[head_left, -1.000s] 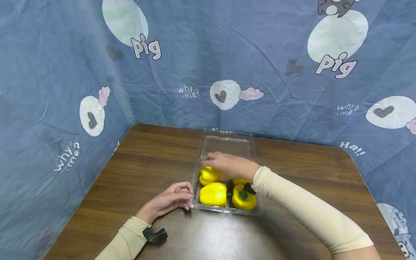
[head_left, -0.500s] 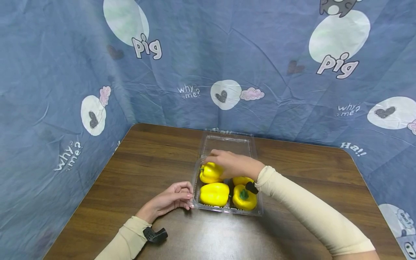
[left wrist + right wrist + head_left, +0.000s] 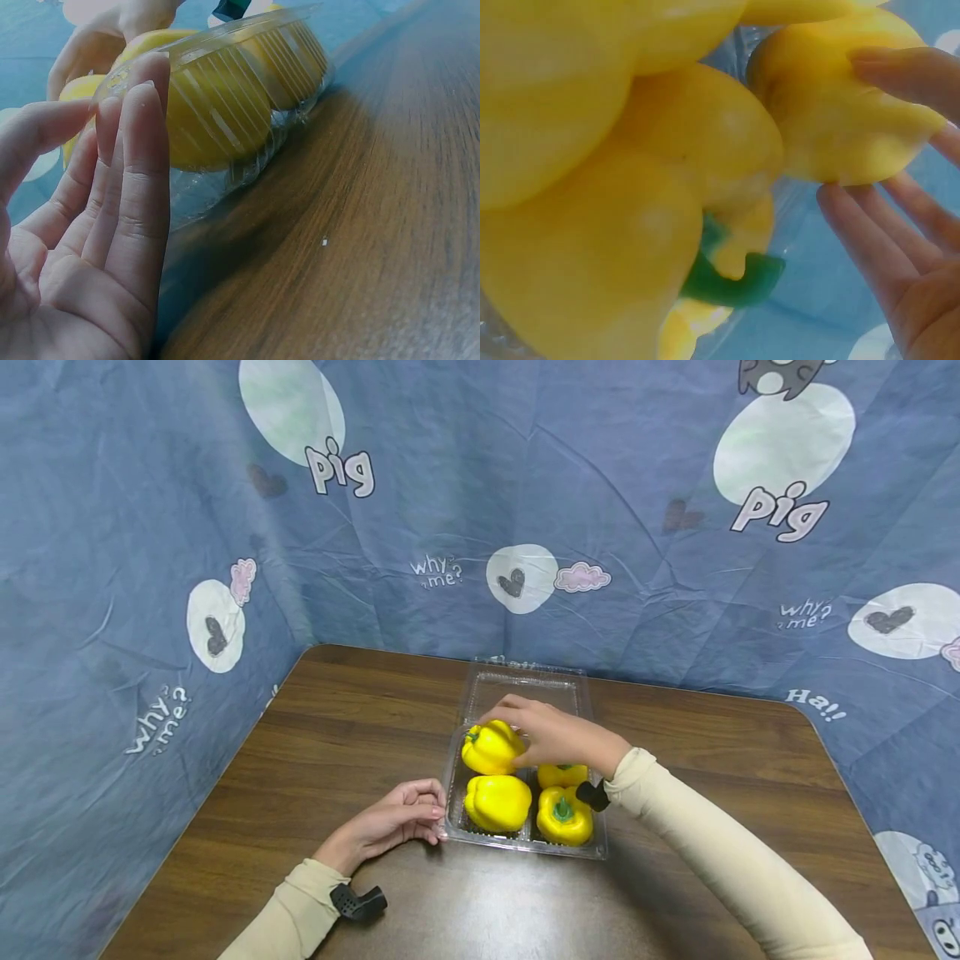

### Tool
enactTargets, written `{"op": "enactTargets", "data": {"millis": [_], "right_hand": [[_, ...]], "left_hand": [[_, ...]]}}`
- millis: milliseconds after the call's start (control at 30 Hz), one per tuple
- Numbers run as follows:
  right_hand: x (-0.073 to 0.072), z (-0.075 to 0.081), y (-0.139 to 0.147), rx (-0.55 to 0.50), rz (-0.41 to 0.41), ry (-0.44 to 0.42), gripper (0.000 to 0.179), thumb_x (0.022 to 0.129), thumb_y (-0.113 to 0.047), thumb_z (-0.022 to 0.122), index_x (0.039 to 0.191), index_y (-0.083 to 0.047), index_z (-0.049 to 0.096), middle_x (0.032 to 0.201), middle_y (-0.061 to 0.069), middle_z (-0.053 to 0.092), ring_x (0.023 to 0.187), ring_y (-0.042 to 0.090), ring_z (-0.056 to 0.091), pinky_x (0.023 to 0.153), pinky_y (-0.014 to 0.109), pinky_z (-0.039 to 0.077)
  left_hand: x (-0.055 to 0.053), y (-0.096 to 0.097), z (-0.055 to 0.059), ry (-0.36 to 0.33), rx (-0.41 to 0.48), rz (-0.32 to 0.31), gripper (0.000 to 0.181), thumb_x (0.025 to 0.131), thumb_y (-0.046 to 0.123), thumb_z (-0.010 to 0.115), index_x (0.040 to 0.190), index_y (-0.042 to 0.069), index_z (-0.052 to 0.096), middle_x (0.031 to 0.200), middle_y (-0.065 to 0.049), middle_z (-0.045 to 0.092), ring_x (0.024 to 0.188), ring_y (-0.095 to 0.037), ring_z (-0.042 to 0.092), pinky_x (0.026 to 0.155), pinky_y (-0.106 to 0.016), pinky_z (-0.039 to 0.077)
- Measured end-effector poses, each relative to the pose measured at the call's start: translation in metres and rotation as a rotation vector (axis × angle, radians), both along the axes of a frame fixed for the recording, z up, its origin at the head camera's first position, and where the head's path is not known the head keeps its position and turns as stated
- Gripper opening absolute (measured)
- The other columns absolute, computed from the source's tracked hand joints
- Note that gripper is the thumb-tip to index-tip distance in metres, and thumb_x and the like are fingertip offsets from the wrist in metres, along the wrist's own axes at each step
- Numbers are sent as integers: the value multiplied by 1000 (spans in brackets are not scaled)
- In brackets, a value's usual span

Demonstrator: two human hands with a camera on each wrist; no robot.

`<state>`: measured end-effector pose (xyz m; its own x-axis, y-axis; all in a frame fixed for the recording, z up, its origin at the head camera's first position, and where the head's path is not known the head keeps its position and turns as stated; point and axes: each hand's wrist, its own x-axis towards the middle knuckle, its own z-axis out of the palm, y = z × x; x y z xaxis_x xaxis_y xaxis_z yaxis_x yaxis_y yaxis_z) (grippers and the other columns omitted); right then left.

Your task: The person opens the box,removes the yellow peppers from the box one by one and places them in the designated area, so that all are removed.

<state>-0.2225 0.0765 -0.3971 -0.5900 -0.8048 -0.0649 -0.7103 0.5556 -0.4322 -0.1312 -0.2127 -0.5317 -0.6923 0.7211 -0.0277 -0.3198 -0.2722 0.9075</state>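
A clear plastic clamshell box [image 3: 522, 843] holds several yellow bell peppers. My right hand [image 3: 551, 731] grips the back-left bell pepper [image 3: 492, 749], thumb on one side and fingers on the other; its green stem points left. In the right wrist view the fingertips touch this same pepper [image 3: 840, 105]. The front-left bell pepper [image 3: 497, 803] lies on its side, and the front-right one [image 3: 565, 816] has its stem facing me. Behind that, another pepper [image 3: 561, 774] is partly hidden by my right arm. My left hand [image 3: 390, 822] pinches the box's near-left rim, seen closely in the left wrist view.
The box's transparent lid [image 3: 525, 693] lies folded back towards the rear edge of the brown wooden table [image 3: 337, 718]. A blue printed cloth [image 3: 420, 627] hangs behind and at both sides. Each sleeve carries a small black wrist camera [image 3: 358, 903].
My right hand has shifted slightly right and away from me, the back-left pepper moving with it. The front-left pepper has turned, so its stem is out of sight. My left hand stays put.
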Motion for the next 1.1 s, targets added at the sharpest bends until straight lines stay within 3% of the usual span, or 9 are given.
{"op": "enactTargets", "data": {"millis": [300, 667, 967, 1100], "right_hand": [[-2, 2, 19, -98, -62, -23, 72, 79, -19, 90, 143, -21, 58, 137, 5, 59, 120, 23, 62, 97, 37, 60], [0, -1, 48, -318, -139, -240, 71, 82, -13, 88, 145, -18, 55, 144, 9, 52, 132, 32, 59, 100, 39, 60], [3, -7, 73, -432, -198, -251, 71, 81, -24, 90, 143, -24, 57, 148, 2, 56, 134, 30, 59, 101, 45, 59], [4, -12, 84, -505, -231, -307, 71, 82, -21, 89, 144, -23, 56, 149, 2, 55, 135, 34, 57, 100, 46, 60]], "left_hand": [[1, 1, 1, 1, -3, 3, 13, 103, 1, 50, 107, 11, 57, 90, 2, 69, 87, -14, 76, 75, -23, 62], [1, 2, 1, 2, -9, 8, 15, 103, 0, 49, 107, 12, 57, 90, 2, 70, 87, -14, 76, 76, -23, 62], [1, 3, 2, 0, -13, 15, 14, 103, 0, 50, 107, 11, 57, 91, 2, 70, 86, -14, 76, 75, -23, 62], [1, 4, 2, 2, -9, 13, 15, 103, 0, 50, 107, 11, 57, 91, 1, 70, 86, -14, 76, 75, -23, 62]]}}
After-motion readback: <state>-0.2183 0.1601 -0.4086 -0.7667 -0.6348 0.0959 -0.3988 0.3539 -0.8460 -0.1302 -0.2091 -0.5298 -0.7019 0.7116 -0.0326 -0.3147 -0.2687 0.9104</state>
